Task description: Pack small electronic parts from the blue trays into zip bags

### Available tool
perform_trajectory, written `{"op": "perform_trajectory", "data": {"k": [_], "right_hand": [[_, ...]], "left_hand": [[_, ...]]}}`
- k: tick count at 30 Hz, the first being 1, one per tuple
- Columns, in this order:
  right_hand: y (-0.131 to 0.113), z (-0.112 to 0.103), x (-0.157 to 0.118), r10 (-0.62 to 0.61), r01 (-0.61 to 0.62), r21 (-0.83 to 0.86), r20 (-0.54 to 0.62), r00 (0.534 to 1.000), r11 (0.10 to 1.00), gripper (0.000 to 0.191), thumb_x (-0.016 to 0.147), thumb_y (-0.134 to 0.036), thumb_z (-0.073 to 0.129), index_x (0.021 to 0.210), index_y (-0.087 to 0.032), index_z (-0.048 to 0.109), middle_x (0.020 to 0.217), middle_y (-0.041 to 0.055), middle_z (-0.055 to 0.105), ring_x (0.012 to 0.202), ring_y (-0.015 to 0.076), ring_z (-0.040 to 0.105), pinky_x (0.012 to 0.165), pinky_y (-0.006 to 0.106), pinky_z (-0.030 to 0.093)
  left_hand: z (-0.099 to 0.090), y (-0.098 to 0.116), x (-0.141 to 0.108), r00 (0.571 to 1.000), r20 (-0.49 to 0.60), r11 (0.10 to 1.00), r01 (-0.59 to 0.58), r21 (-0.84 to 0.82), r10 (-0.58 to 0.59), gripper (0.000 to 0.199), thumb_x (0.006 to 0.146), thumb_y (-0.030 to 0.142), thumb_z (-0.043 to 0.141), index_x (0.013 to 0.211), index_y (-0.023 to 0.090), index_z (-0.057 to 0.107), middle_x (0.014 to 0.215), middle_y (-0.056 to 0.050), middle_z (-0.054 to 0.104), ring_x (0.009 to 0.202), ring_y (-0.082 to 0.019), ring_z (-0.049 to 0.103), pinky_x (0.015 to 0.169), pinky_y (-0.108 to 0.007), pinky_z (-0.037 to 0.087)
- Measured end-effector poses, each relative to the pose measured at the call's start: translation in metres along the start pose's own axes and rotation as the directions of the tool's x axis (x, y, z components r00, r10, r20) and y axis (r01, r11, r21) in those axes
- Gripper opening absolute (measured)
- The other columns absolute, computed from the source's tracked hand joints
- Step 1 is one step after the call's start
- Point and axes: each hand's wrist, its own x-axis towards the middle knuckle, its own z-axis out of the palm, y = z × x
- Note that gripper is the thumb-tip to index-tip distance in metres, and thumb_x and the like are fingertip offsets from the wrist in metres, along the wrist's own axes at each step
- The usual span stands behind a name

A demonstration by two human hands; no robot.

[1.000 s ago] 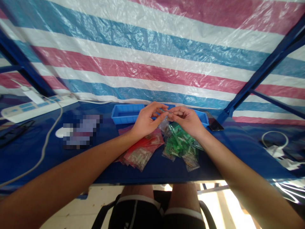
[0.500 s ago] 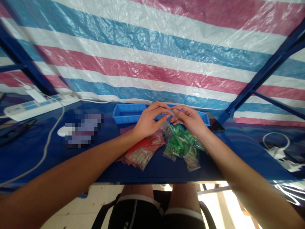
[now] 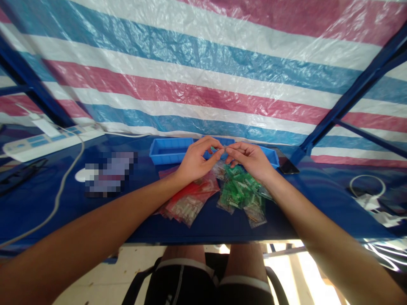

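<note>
My left hand [image 3: 199, 160] and my right hand [image 3: 252, 159] meet above the table, thumbs and forefingers pinched close together. Between the fingertips is a small translucent thing [image 3: 224, 148], mostly covered by the fingers, so its kind is unclear. Below my left hand lie several red-tinted plastic bags [image 3: 187, 203] with small pale pieces inside. A heap of clear plastic bags [image 3: 240, 188] with green contents is spread under my right hand, some showing thin metal-coloured pieces.
Blue plastic bins [image 3: 171, 159] stand along the back, partly behind my hands. A dark phone [image 3: 288, 165] lies to the right. At left are a white power strip [image 3: 51, 144], a cable [image 3: 65, 188] and a blurred-out item [image 3: 111, 173]. A striped plastic sheet [image 3: 203, 84] hangs behind.
My fingertips have shifted slightly left, and my left fingers have curled in more. The small translucent thing is more covered. Bags and bins have stayed in place.
</note>
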Motion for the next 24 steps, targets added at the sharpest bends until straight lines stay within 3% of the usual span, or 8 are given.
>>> {"op": "perform_trajectory", "data": {"k": [10,24], "right_hand": [[0.0003,0.0007,-0.0001,-0.009,0.01,-0.038,0.03,0.999,0.999,0.044,0.087,-0.06,0.086,0.105,-0.021,0.08,0.079,0.0025,0.079,0.066,0.0162,0.069,0.064,0.03,0.056],[0.0025,-0.0009,-0.0017,0.007,-0.001,-0.113,0.054,0.999,0.994,0.05,0.087,-0.069,0.082,0.1,-0.021,0.079,0.078,0.0033,0.079,0.065,0.0164,0.068,0.065,0.03,0.056]], "left_hand": [[0.0009,0.0009,0.0011,1.0,0.0,1.0,0.004,-0.007,-0.004,0.018,0.107,0.036,0.067,0.104,0.021,0.075,0.104,-0.007,0.076,0.097,-0.019,0.07,0.088,-0.032,0.054],[0.0031,-0.0017,-0.0017,0.989,0.051,0.988,0.14,-0.063,-0.137,0.031,0.106,0.047,0.065,0.1,0.019,0.073,0.096,-0.006,0.075,0.085,-0.018,0.07,0.071,-0.028,0.053]]}}
